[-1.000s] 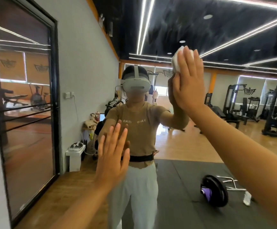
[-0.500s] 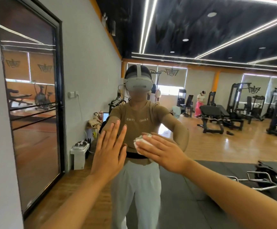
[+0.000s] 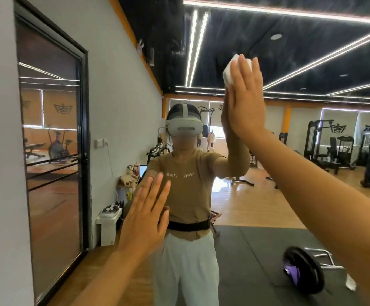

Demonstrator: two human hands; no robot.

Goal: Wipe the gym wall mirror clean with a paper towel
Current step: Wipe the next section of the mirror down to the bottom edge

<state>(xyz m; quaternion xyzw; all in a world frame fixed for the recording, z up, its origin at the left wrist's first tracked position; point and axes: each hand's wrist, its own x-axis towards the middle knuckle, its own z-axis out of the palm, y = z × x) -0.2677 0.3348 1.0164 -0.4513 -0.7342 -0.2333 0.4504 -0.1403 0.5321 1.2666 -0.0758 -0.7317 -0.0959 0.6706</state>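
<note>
The right hand [image 3: 244,100] is up high, flat fingers pressing a folded paper towel [image 3: 232,71] to the mirror [image 3: 268,206]. The left hand [image 3: 145,215] lies flat on the glass lower down. A weight plate [image 3: 305,270] shows reflected on the dark mat [image 3: 246,272].

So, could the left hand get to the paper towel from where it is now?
Probably yes. The left hand lies flat and open on the mirror, low and to the left. The paper towel sits higher, pressed to the glass under the right hand. Bare glass lies between them, though the right hand covers most of the towel.
</note>
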